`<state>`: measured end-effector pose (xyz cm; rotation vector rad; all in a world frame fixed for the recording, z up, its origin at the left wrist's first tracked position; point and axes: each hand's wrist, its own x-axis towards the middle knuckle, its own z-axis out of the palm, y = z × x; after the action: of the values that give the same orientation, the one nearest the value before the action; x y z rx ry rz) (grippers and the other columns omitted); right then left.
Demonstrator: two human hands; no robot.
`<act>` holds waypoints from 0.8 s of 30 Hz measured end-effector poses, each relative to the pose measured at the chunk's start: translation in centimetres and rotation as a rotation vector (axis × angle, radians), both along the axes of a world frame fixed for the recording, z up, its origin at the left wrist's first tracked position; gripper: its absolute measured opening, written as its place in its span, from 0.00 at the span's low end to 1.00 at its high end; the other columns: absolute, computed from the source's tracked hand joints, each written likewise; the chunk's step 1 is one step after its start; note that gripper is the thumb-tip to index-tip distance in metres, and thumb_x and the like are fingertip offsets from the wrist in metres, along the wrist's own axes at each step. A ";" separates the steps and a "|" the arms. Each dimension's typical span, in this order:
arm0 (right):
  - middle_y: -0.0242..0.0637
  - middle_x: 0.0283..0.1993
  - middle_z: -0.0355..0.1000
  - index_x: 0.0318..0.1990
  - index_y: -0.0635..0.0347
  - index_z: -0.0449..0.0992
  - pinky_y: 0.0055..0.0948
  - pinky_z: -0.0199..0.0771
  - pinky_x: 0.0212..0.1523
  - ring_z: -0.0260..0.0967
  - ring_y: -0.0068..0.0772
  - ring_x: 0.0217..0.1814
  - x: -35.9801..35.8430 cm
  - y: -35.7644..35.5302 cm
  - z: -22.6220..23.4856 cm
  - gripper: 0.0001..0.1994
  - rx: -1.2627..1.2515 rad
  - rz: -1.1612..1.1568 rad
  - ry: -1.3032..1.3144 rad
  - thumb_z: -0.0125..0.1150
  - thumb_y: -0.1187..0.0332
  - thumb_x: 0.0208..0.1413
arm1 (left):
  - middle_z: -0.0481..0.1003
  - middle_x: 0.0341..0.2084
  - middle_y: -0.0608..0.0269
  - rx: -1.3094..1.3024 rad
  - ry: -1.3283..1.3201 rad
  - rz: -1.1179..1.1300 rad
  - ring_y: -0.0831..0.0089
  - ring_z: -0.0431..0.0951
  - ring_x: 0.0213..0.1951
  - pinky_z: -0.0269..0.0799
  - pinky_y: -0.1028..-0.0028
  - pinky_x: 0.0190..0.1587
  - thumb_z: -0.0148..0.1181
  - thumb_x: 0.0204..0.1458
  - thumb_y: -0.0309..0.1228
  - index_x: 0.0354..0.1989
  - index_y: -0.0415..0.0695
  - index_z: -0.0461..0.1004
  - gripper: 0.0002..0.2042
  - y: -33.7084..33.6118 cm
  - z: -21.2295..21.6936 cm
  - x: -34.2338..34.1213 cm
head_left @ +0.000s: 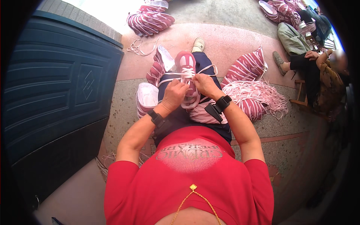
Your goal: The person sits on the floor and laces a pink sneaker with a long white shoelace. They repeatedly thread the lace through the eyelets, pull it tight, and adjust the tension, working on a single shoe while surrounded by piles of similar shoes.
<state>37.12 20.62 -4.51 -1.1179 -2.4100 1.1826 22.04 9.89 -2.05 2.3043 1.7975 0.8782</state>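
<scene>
A pink and white sneaker upper [185, 60] lies on my lap, its toe pointing away from me. White shoelace [186, 73] crosses its eyelets, and loose lengths spread out to both sides. At the left edge of the lacing, my left hand [175, 93] is closed, its fingertips pinched on the lace, though they partly hide it. From the right, my right hand [205, 85] pinches the lace close to the eyelets. More pink uppers [148, 95] stand beside my left leg. Under my right wrist lies another bundle of pink pieces [207, 112].
Stacked pink uppers [245, 63] and a heap of pale laces [258, 93] lie to my right. Another stack [150, 22] sits farther off, near a loose lace [142, 47]. A dark blue door [56, 82] stands at left. Another person [322, 75] sits at far right.
</scene>
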 end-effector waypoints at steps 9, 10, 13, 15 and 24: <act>0.54 0.32 0.72 0.36 0.65 0.71 0.44 0.69 0.39 0.70 0.55 0.38 -1.8 -0.5 0.0 0.07 -0.014 -0.045 0.160 0.50 0.74 0.50 | 0.73 0.30 0.57 0.029 -0.102 -0.016 0.60 0.72 0.33 0.69 0.65 0.36 0.57 0.40 0.21 0.36 0.40 0.72 0.12 -0.1 -0.6 -0.1; 0.54 0.31 0.71 0.37 0.65 0.70 0.45 0.69 0.39 0.70 0.56 0.37 -1.8 -0.6 0.2 0.07 -0.003 -0.042 0.173 0.49 0.74 0.50 | 0.73 0.30 0.55 0.057 -0.179 0.030 0.58 0.72 0.33 0.69 0.65 0.36 0.56 0.41 0.20 0.38 0.40 0.72 0.13 0.0 -1.0 -0.4; 0.55 0.30 0.71 0.38 0.65 0.70 0.46 0.69 0.37 0.69 0.57 0.36 -1.5 -0.6 0.3 0.08 0.055 -0.033 0.183 0.48 0.75 0.51 | 0.73 0.31 0.52 -0.003 -0.272 0.134 0.55 0.73 0.35 0.69 0.63 0.38 0.53 0.43 0.18 0.44 0.40 0.69 0.16 1.4 -1.2 -1.6; 0.54 0.30 0.71 0.38 0.65 0.70 0.46 0.69 0.37 0.69 0.56 0.36 -1.4 -0.5 0.2 0.08 0.132 -0.018 0.160 0.47 0.75 0.51 | 0.73 0.32 0.51 -0.154 -0.266 0.131 0.53 0.73 0.35 0.70 0.62 0.39 0.53 0.44 0.18 0.46 0.40 0.67 0.18 2.6 -0.8 -1.9; 0.46 0.44 0.73 0.44 0.58 0.73 0.42 0.66 0.49 0.67 0.45 0.52 -0.2 2.8 0.3 0.14 0.397 0.034 0.030 0.53 0.74 0.47 | 0.71 0.28 0.50 -0.218 0.090 -0.135 0.54 0.71 0.36 0.70 0.62 0.39 0.53 0.41 0.21 0.40 0.38 0.71 0.14 4.6 0.4 -3.6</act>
<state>36.93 23.46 -4.17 -0.9295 -2.4976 0.6765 18.43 14.47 -1.61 2.3241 1.6526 0.5381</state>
